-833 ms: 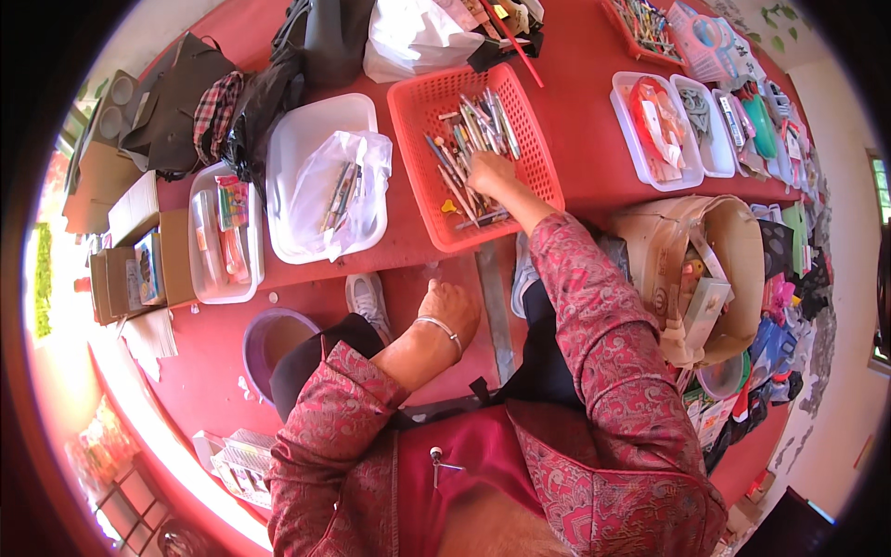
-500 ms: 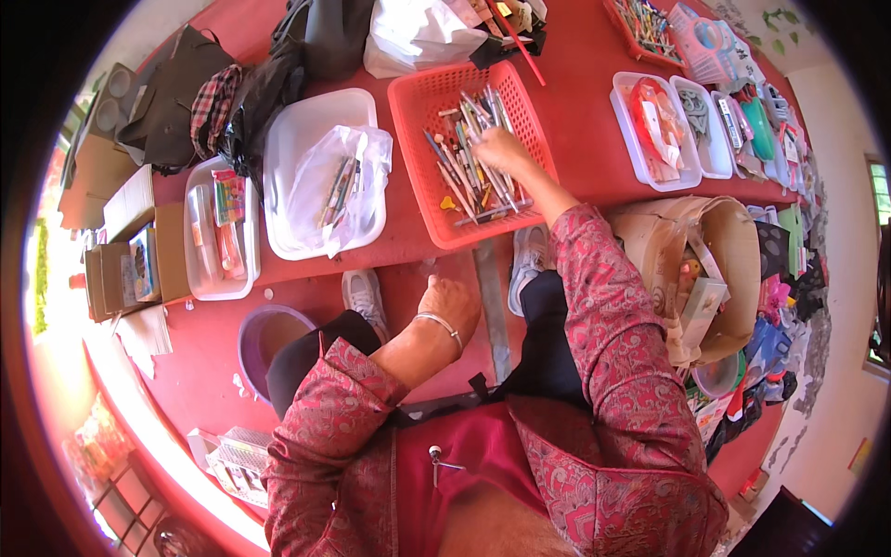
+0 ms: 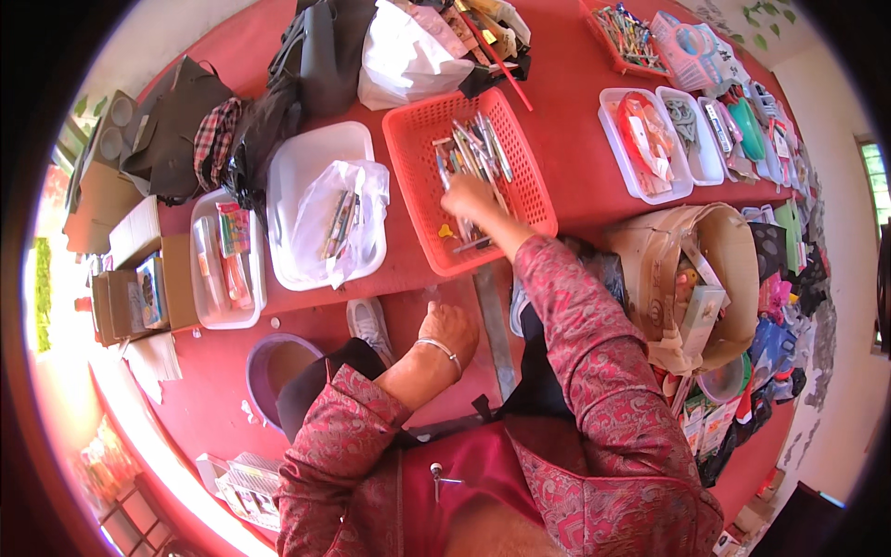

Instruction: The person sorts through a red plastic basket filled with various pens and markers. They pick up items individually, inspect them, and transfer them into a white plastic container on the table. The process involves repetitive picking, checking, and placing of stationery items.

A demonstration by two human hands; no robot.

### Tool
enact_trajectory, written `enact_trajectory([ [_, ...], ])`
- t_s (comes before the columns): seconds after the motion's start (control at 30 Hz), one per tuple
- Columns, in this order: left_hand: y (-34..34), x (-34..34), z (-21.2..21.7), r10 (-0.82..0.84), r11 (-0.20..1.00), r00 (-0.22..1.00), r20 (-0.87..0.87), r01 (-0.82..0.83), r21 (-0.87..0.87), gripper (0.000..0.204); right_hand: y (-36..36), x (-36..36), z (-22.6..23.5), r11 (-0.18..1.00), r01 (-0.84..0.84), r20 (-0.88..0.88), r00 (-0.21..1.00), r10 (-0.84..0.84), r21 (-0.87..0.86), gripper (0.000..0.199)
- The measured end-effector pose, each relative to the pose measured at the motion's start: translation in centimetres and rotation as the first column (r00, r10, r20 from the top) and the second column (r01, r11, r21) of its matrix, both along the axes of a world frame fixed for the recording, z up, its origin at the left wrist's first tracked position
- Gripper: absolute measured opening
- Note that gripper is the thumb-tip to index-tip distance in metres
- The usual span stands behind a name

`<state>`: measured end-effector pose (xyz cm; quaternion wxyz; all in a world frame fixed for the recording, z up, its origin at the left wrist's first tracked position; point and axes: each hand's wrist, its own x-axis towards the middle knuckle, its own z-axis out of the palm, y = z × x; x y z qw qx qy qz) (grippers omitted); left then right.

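Observation:
A red perforated plastic basket (image 3: 408, 176) holds a loose heap of pens and pencils (image 3: 478, 148). Inside it, at the near left of the heap, my right hand (image 3: 471, 197) has its fingers closed round a bluish pen (image 3: 443, 171); the fingertips are partly hidden. A small yellow piece (image 3: 445, 230) lies by the basket's near left wall. My left hand (image 3: 450, 330), with a bangle at the wrist, rests closed above my lap, and its palm is hidden. Left of the basket, a white tub (image 3: 288, 167) contains a clear plastic bag (image 3: 367, 190) with several pens.
Farther left stand a narrow tray (image 3: 204, 269) and open cardboard boxes (image 3: 176, 274). Black bags (image 3: 176, 130) and a white bag (image 3: 408, 56) lie at the back. On the right are white trays (image 3: 608, 130) and a large carton (image 3: 650, 260). A purple bucket (image 3: 260, 371) stands below.
My right hand has moved left and nearer within the basket, from the middle of the heap to its left edge. My left hand stays closed in place. The whole view has shifted slightly.

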<state>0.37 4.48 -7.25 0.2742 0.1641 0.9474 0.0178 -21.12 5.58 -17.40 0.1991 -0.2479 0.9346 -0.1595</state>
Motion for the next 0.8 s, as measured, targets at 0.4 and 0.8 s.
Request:
enact_trajectory([
  [0.4, 0.4, 0.3, -0.3, 0.025, 0.999, 1.000, -0.009, -0.025, -0.021, 0.027, 6.8, -7.9, -0.7, 0.987, 0.114, 0.038, 0.993, -0.110, -0.111, 0.036],
  [0.8, 0.4, 0.1, -0.5, 0.015, 1.000, 1.000, -0.001, -0.015, -0.016, 0.023, 2.9, -1.8, -1.1, 0.965, -0.021, 0.073, 0.997, 0.002, 0.263, 0.033],
])
